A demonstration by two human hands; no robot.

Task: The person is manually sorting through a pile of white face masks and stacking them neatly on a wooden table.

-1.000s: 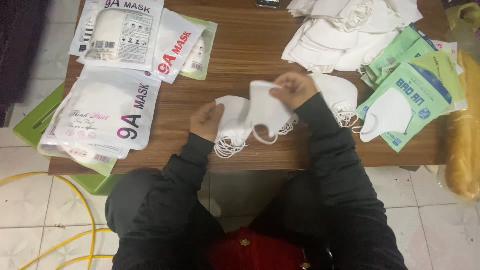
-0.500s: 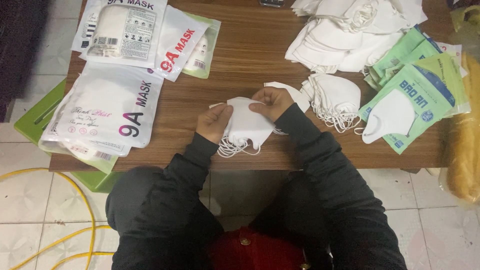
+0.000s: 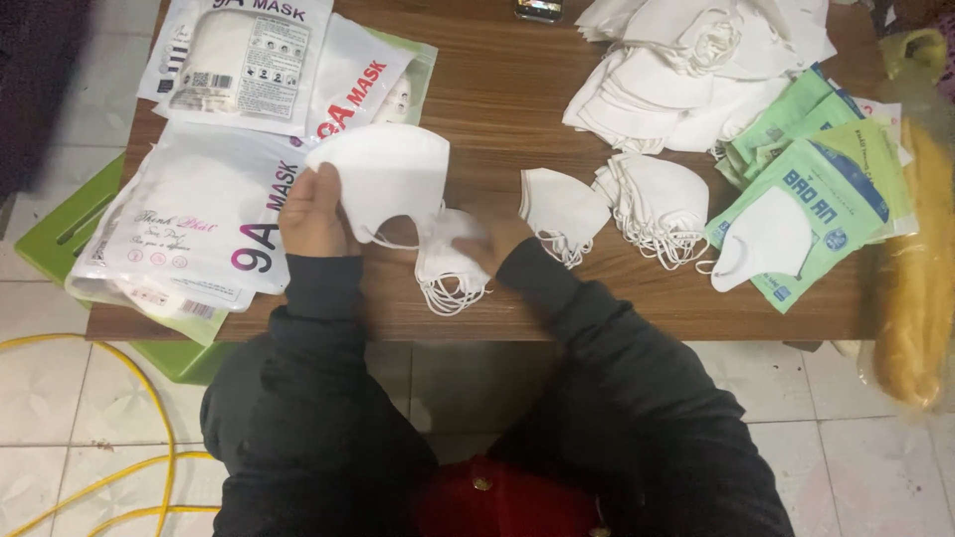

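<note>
My left hand [image 3: 313, 214] grips a folded white face mask [image 3: 388, 174] and holds it up over the wooden table [image 3: 497, 89]. Its ear loops hang down beside a small stack of white masks [image 3: 448, 264] lying near the table's front edge. My right hand [image 3: 497, 244] rests on that stack, mostly hidden behind it and my dark sleeve. A single white mask [image 3: 562, 209] lies just right of my right hand.
Large white mask packs [image 3: 189, 219] cover the table's left side. A fanned mask bundle [image 3: 657, 204], a big pile of loose masks [image 3: 696, 70] and green mask packets [image 3: 816, 189] fill the right. A yellow bag [image 3: 910, 268] hangs at the right edge; a yellow cable [image 3: 109, 467] lies on the floor.
My left hand has lifted one mask up and to the left, off the stack. My right hand has dropped onto the remaining stack. The view has shifted slightly.
</note>
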